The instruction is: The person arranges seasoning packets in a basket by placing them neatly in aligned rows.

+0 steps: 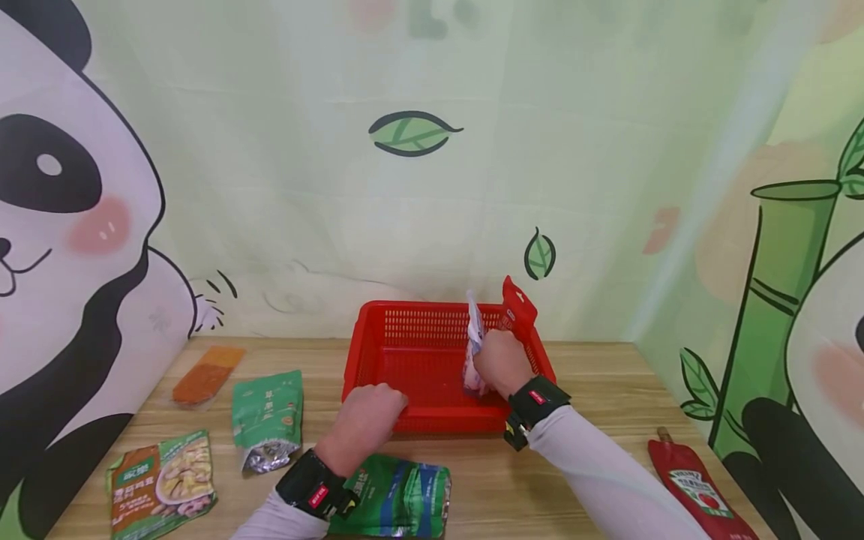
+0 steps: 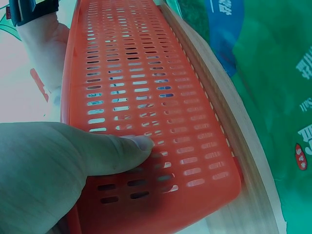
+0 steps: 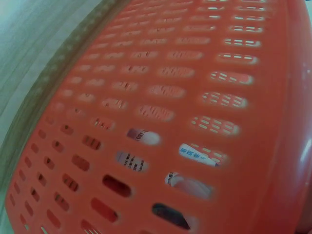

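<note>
In the head view, the right hand (image 1: pixel 502 364) is clamped on a white packet (image 1: pixel 472 337) standing roughly upright inside the red basket (image 1: pixel 445 420), towards its right side, beside a red packet (image 1: pixel 518 307) that rises above the rim. The left hand (image 1: pixel 370 420) grips the basket's front left corner. The work looks far from done: two packets are in, while an orange packet (image 1: pixel 208 375), a green pouch (image 1: pixel 268 416), a brown packet (image 1: pixel 162 487), a green-and-blue packet (image 1: pixel 405 495) and a red pouch (image 1: pixel 698 480) lie outside on the bench (image 1: pixel 513 487). The right hand hides the white packet's edge, so whether it rests on the basket's bottom I cannot tell; the frame crops the brown packet and red pouch. The left wrist view shows the thumb against the outer wall, the other fingers hidden. The right wrist view is mostly slotted wall, with printed wrapping only glimpsed through the holes.
</note>
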A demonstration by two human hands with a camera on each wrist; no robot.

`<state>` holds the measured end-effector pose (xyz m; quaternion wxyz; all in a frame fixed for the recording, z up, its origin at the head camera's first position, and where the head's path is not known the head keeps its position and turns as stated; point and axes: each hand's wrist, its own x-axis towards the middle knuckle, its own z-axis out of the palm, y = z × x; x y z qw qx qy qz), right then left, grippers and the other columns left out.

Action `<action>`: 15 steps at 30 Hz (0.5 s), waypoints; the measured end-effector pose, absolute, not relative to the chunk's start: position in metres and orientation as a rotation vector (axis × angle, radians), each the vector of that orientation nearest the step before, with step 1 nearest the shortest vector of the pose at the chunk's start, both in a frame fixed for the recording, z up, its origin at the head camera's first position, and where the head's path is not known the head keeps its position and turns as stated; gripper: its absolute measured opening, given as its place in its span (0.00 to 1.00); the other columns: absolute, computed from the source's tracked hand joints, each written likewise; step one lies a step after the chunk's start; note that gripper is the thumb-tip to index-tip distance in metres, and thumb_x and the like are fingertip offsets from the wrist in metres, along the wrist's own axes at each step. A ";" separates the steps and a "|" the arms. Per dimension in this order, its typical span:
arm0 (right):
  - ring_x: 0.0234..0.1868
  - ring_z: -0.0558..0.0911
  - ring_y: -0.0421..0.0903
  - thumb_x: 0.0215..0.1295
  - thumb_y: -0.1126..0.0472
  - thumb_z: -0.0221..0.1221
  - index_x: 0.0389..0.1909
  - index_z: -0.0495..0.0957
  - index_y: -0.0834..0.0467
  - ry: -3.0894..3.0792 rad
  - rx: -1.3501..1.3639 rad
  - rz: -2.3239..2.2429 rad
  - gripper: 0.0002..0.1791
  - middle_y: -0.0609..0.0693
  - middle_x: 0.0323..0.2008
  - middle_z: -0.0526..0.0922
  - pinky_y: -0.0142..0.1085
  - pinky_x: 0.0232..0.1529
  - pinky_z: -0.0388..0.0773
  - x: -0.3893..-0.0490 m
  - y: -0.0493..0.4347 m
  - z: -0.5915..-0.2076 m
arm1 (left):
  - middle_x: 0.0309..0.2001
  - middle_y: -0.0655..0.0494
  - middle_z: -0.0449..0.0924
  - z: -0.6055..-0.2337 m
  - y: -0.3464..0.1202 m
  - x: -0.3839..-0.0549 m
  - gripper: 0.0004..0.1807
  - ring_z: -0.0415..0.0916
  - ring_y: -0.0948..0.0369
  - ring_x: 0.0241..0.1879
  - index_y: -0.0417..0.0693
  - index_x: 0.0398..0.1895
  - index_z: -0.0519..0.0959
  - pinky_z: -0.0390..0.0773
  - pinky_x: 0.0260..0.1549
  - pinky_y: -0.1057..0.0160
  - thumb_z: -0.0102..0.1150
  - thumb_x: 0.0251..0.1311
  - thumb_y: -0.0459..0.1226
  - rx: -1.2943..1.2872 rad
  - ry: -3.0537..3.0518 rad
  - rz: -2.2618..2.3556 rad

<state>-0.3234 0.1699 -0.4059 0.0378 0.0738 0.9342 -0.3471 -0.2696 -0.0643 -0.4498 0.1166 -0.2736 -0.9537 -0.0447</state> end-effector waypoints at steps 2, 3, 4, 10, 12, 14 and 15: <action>0.28 0.89 0.54 0.70 0.56 0.64 0.39 0.85 0.62 2.869 0.226 -1.063 0.11 0.57 0.29 0.89 0.40 0.32 0.87 -0.323 0.170 -0.405 | 0.24 0.57 0.85 -0.449 -0.064 -0.269 0.16 0.77 0.61 0.22 0.49 0.35 0.86 0.85 0.32 0.62 0.83 0.45 0.42 -0.801 -2.794 -0.135; 0.28 0.89 0.54 0.69 0.56 0.64 0.39 0.85 0.62 2.874 0.227 -1.058 0.11 0.57 0.29 0.89 0.39 0.32 0.86 -0.323 0.170 -0.405 | 0.24 0.57 0.85 -0.449 -0.064 -0.269 0.16 0.77 0.61 0.22 0.49 0.35 0.86 0.85 0.32 0.62 0.83 0.45 0.42 -0.801 -2.799 -0.137; 0.28 0.89 0.54 0.69 0.56 0.64 0.39 0.85 0.62 2.882 0.227 -1.049 0.11 0.57 0.29 0.89 0.39 0.31 0.86 -0.323 0.170 -0.405 | 0.24 0.57 0.85 -0.449 -0.064 -0.270 0.16 0.77 0.61 0.22 0.49 0.35 0.86 0.85 0.33 0.62 0.82 0.45 0.42 -0.800 -2.804 -0.139; 0.27 0.89 0.53 0.69 0.56 0.65 0.40 0.84 0.62 2.913 0.245 -1.015 0.11 0.56 0.29 0.89 0.34 0.27 0.83 -0.325 0.170 -0.407 | 0.23 0.57 0.84 -0.448 -0.064 -0.270 0.15 0.77 0.61 0.22 0.49 0.35 0.86 0.84 0.32 0.62 0.82 0.47 0.42 -0.802 -2.813 -0.134; 0.28 0.89 0.53 0.69 0.56 0.65 0.40 0.84 0.62 2.909 0.252 -1.018 0.11 0.56 0.29 0.89 0.34 0.27 0.83 -0.326 0.171 -0.407 | 0.23 0.57 0.84 -0.448 -0.064 -0.270 0.15 0.77 0.61 0.22 0.49 0.35 0.86 0.84 0.32 0.62 0.82 0.47 0.41 -0.805 -2.807 -0.132; 0.27 0.88 0.53 0.69 0.56 0.65 0.40 0.84 0.62 2.908 0.250 -1.023 0.11 0.56 0.29 0.89 0.34 0.27 0.83 -0.326 0.170 -0.407 | 0.23 0.57 0.84 -0.448 -0.064 -0.270 0.15 0.77 0.61 0.22 0.49 0.35 0.86 0.84 0.32 0.62 0.82 0.47 0.41 -0.807 -2.805 -0.132; 0.28 0.89 0.53 0.69 0.56 0.65 0.40 0.84 0.62 2.907 0.254 -1.025 0.11 0.56 0.29 0.89 0.34 0.27 0.83 -0.326 0.171 -0.407 | 0.23 0.57 0.84 -0.448 -0.064 -0.270 0.15 0.77 0.61 0.22 0.49 0.35 0.86 0.85 0.32 0.62 0.82 0.47 0.41 -0.807 -2.806 -0.133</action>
